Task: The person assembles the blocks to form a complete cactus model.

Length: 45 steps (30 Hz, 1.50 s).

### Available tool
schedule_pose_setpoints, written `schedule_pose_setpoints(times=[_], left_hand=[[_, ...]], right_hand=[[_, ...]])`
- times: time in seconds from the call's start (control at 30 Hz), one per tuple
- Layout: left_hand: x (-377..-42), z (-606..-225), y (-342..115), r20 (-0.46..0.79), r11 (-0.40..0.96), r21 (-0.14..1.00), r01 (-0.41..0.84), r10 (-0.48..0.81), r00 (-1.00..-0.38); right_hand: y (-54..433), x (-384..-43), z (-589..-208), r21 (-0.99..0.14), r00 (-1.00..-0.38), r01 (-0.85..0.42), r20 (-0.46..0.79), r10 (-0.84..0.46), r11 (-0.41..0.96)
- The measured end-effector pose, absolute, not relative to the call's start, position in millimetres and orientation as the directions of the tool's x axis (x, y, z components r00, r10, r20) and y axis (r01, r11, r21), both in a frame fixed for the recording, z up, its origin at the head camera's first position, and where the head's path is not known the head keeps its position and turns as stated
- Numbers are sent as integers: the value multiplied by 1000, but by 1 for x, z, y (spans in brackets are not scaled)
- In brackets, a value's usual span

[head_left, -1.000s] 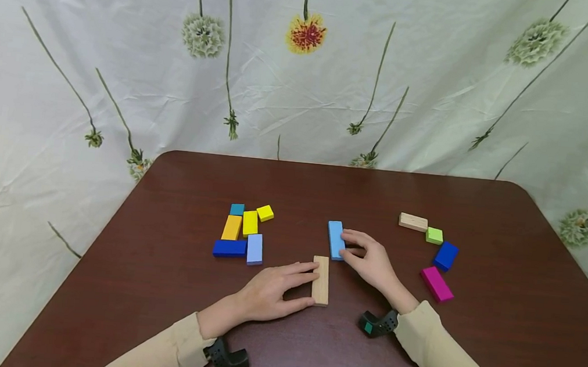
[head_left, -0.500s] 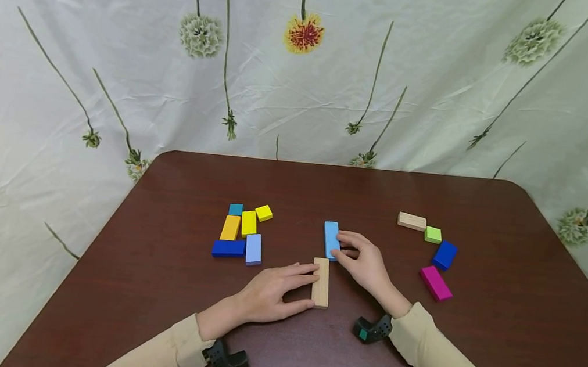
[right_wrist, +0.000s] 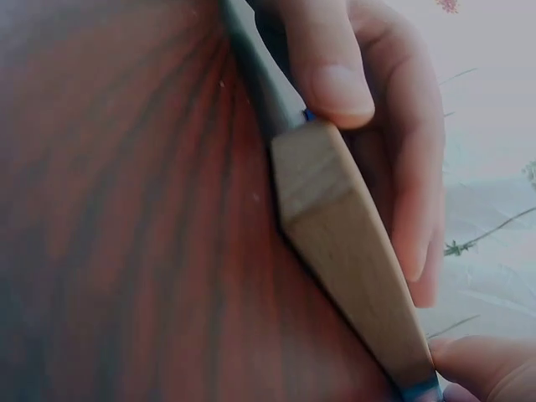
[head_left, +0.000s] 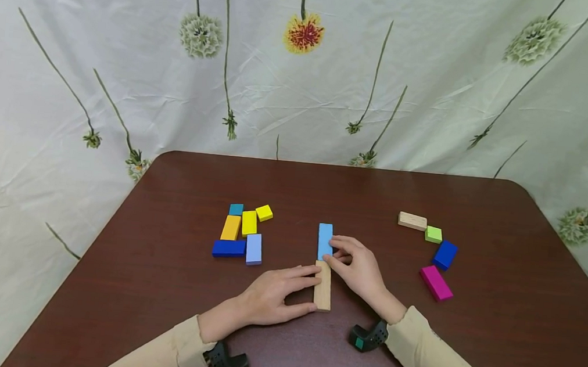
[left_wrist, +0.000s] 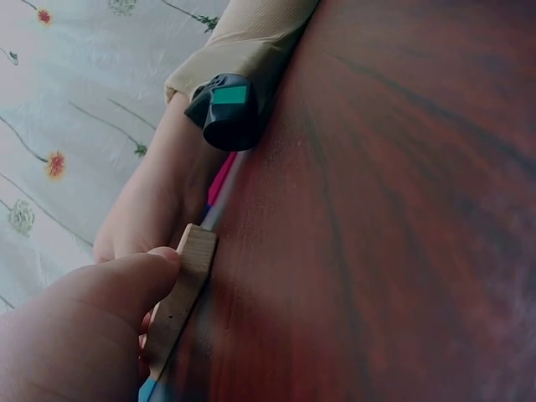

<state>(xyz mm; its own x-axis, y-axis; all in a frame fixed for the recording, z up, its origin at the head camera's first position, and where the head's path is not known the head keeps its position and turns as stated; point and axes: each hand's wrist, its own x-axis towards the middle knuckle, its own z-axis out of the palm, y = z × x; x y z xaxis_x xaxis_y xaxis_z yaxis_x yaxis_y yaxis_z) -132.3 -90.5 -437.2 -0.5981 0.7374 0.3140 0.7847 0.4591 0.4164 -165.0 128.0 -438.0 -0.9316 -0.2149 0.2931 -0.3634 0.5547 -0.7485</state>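
My left hand (head_left: pixel 274 292) rests its fairly straight fingers on the left side of a plain wooden block (head_left: pixel 323 294), with the thumb at its near end. A light blue block (head_left: pixel 324 241) lies flat just beyond, end to end with the wooden one. My right hand (head_left: pixel 360 268) holds the light blue block along its right side with bent fingers, the thumb by its near corner. In the left wrist view the wooden block (left_wrist: pixel 180 293) lies flat under the left thumb (left_wrist: pixel 159 266). The right wrist view shows the wooden block's near end (right_wrist: pixel 314 172) close up.
A cluster at left has a dark blue block (head_left: pixel 229 249), a periwinkle block (head_left: pixel 254 249), an orange block (head_left: pixel 230 227), two yellow blocks (head_left: pixel 249 224) and a teal block (head_left: pixel 236 209). At right lie wooden (head_left: pixel 412 221), green (head_left: pixel 433 235), blue (head_left: pixel 445 255) and magenta (head_left: pixel 436 282) blocks on the table (head_left: pixel 157 311).
My right hand has moved left and slightly nearer, sliding the light blue block into line with the wooden block's far end. The wooden block has shifted slightly; my left hand stays on it.
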Motion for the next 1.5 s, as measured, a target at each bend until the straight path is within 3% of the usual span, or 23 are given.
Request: schedule_pose_setpoints(times=[0.17,0.37,0.57,0.77,1.07,1.5], left_hand=[[-133,-440,-91,327,459,420,783,729,-602],[-134,-440,-90,277,496,464,734,706,-652],[-140,-441,-87,309,517,463,720,667,-678],[-144,-441,-86,328,520,447,727,661,-675],[-142,-439,-84,330,532,425,732,663,-673],[-136,-439,-84,342,532,421,735,657,-672]], right_hand=[[126,-162,-438,-733,-925,-380,304,-228,564],[130,-157,-437,-739,-905,-424,328,-270,523],[135,-153,-436,-688,-873,-487,373,-314,539],[135,-147,-437,-622,-839,-542,442,-319,564],[135,-136,-436,-655,-866,-500,386,-318,567],[133,-128,-437,-627,-849,-525,426,-311,575]])
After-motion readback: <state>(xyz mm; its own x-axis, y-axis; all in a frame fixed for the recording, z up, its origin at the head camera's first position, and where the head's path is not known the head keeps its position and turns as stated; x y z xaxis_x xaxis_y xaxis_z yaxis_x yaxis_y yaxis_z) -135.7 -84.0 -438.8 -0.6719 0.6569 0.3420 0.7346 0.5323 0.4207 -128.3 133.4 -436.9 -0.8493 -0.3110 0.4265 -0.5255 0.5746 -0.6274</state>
